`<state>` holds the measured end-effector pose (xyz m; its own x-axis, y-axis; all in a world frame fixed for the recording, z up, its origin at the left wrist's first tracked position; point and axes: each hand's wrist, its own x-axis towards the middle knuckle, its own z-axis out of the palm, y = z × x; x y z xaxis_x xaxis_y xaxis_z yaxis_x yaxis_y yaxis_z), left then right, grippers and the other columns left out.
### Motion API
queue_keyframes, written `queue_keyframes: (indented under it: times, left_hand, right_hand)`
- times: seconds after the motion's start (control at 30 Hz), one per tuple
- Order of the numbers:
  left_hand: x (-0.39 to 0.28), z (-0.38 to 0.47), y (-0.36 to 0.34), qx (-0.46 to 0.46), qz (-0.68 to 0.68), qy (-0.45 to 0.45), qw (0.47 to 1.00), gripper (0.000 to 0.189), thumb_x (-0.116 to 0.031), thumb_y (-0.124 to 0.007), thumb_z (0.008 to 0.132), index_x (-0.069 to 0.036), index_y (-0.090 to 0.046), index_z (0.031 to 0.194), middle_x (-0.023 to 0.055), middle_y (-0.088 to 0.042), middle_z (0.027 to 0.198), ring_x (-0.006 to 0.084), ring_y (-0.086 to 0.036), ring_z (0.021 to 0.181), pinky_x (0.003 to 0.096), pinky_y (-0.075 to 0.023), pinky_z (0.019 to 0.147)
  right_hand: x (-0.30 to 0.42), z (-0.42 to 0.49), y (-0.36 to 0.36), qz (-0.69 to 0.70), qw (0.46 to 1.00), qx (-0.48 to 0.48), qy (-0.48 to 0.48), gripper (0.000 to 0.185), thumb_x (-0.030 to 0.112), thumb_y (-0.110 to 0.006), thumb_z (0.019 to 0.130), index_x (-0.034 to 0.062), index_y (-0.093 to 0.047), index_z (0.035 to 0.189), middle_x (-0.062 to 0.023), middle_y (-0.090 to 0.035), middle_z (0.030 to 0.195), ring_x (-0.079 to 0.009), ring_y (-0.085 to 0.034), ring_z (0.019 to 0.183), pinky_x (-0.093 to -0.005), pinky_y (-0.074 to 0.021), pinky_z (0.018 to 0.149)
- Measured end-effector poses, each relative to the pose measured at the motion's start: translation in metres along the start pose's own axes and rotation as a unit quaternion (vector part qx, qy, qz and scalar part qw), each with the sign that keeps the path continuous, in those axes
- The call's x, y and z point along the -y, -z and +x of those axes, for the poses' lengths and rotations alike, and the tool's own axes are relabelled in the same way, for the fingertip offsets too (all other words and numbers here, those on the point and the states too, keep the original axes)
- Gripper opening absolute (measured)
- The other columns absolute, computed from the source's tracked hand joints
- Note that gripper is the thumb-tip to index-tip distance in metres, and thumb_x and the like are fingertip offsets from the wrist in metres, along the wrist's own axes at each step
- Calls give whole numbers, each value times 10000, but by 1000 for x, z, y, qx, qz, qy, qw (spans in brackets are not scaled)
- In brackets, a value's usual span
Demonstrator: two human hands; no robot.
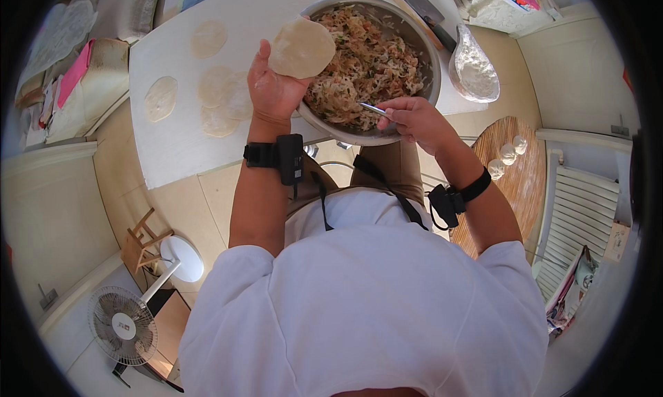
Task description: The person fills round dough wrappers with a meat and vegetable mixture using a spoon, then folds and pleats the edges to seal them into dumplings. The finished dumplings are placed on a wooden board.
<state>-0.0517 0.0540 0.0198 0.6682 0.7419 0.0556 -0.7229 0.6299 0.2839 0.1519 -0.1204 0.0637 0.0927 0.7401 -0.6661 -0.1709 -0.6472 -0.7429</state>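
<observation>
A round, flat dough wrapper [303, 47] rests on the palm and fingers of my left hand [274, 89], beside the left rim of a large metal bowl [436, 81]. Shredded filling with bits of green and pink [370, 60] fills much of the bowl. My right hand [414, 120] grips a metal utensil [372, 108], perhaps a spoon; its far end meets the filling near the bowl's front side. Several more dough wrappers [220, 122] lie on the white table to the left, some overlapping, two apart from the others.
A cleaver [417, 6] lies behind the bowl on the white table [171, 153]. Right of the bowl sits a scoop of flour [474, 73]. Three filled buns [507, 154] stand on a round wooden board [487, 143] at my right. A fan [123, 324] and wooden stool [137, 249] are lower left.
</observation>
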Motion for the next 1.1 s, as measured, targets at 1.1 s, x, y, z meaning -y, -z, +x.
queue_keyframes:
  times: [1.1]
  left_hand:
    - [10,-31,-40,-54,-55,-29,997,852,-611,-464,930,41,-298,1452,220,-405,1466,367,-385,1362,491,-273,1157]
  right_hand:
    - [15,-11,48,69,989,-95,89,271,95,-520,982,-16,-605,1214,-72,-700,861,-32,-420,483,-190,-343,437]
